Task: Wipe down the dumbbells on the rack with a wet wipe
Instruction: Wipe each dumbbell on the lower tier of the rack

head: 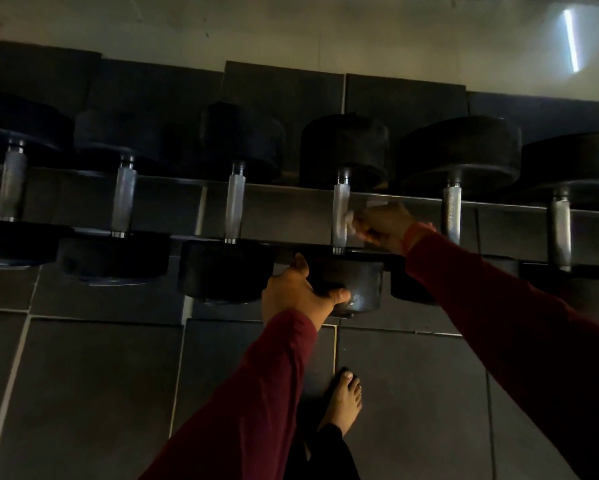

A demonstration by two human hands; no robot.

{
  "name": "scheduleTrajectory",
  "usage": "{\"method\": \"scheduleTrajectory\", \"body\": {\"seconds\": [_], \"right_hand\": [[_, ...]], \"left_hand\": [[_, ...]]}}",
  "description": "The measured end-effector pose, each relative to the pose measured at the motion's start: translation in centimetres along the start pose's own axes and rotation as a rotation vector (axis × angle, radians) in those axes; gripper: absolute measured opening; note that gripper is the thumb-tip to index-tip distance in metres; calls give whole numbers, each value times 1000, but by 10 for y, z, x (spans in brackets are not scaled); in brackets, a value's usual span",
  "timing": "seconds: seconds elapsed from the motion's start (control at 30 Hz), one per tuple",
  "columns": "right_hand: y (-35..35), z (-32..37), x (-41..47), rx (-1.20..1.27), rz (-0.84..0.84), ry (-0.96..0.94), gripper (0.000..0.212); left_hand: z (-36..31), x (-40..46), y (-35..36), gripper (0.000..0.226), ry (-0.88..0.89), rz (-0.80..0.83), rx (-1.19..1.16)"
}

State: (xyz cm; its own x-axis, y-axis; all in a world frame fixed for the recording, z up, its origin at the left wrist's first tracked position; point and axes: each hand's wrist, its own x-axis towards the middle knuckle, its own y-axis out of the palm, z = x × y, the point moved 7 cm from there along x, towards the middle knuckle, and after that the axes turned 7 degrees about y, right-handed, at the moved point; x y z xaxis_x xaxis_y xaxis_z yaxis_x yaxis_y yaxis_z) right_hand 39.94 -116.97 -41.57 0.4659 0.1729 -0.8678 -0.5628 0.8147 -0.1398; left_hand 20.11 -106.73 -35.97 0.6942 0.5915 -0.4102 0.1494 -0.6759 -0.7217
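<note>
Several black dumbbells with knurled silver handles lie side by side on a dark rack [291,194]. My right hand [384,228] pinches a white wet wipe [351,223] against the handle [341,206] of the fourth dumbbell from the left. My left hand [298,292] grips the near head [357,285] of that same dumbbell, thumb over its front face. Both arms wear dark red sleeves.
Neighbouring dumbbells sit close on both sides: one on the left [234,209] and one on the right [452,213]. Dark floor tiles [83,393] lie below the rack, and my bare foot [343,400] stands on them. A pale wall [291,29] rises behind.
</note>
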Motion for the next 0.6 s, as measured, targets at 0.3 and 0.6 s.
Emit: {"method": "scheduleTrajectory", "body": {"seconds": [0.3,0.6], "right_hand": [[5,6,-3,25,4,50,21],[3,2,-1,-67,-85,-41,12]], "left_hand": [[3,0,0,86,-6,3,-15],[1,-1,0,75,16,14,-31]]}}
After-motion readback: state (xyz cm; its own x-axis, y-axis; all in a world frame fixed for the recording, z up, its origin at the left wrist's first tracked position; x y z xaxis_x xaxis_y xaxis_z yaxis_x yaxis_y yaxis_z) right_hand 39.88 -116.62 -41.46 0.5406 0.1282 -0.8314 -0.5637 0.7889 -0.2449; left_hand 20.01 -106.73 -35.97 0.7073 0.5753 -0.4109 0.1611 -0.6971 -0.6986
